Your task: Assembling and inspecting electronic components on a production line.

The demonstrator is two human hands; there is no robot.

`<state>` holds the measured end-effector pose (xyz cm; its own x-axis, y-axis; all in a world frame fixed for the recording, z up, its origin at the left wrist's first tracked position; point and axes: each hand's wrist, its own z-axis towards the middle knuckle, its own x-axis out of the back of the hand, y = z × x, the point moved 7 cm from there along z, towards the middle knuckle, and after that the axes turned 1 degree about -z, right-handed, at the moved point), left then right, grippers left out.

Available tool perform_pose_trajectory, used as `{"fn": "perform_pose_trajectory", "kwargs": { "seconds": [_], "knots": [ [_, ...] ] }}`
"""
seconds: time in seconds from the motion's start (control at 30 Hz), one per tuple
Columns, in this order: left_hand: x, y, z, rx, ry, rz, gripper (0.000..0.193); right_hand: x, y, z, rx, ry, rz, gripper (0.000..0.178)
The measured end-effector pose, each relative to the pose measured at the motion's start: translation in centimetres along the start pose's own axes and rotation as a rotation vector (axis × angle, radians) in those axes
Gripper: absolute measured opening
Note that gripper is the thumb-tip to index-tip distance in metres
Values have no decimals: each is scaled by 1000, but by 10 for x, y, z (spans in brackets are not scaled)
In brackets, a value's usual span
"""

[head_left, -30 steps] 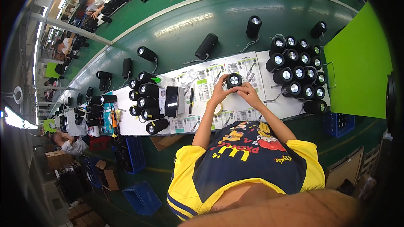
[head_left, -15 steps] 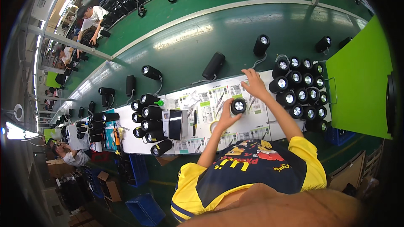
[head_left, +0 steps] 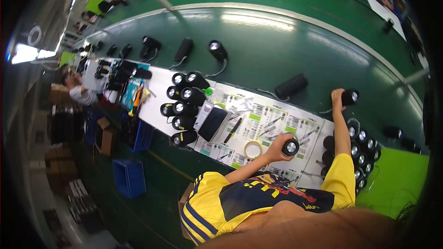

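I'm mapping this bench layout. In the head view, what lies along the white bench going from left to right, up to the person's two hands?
Cluster of black cylinders → dark phone → black pen → tape roll → left hand holding a black cylinder → right hand on another cylinder.

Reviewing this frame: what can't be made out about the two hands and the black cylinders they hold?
Head view only:
- Left hand: its fingers wrap the black cylinder, hiding the body; only the round end shows.
- Right hand: it covers part of the far cylinder; the fingers are too small to judge the grip.
- Printed sheets: too small and bent by the fisheye to read.
- Stacked cylinders: partly hidden behind the right forearm and yellow sleeve.
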<state>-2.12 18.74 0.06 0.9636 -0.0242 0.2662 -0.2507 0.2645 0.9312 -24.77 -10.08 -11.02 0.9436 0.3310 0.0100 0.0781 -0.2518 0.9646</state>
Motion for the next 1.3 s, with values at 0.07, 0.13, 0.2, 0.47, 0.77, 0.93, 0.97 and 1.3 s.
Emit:
{"fn": "perform_pose_trajectory", "kwargs": {
  "seconds": [0.07, 0.13, 0.2, 0.47, 0.77, 0.93, 0.97, 1.3],
  "knots": [
    [-6, 5, 4, -43, -26, -52, 72, -19, -3, 0, 87, -34, 83, 92],
    [3, 8, 6, -21, -20, -17, 72, 6, 25, -2, 18, 147, 385, 54],
    [9, 10, 8, 19, -32, -6, 72, 33, 65, -15, -66, 316, 738, 30],
    [173, 23, -56, 181, 698, 16, 56, 113, 239, -180, -444, 883, 2054, 75],
    [390, 153, -173, -7, 1499, 851, 57, 155, 100, -269, -379, 498, 2087, 64],
    [450, 100, -186, 259, 1445, 962, 58, 146, 170, -265, -480, 532, 2422, 63],
    [455, 82, -188, 351, 1439, 945, 57, 142, 199, -276, -534, 630, 2473, 62],
    [469, -93, -218, 326, 1136, -151, 62, 117, 394, -447, -1598, 1597, 1840, 114]
  ]
}}
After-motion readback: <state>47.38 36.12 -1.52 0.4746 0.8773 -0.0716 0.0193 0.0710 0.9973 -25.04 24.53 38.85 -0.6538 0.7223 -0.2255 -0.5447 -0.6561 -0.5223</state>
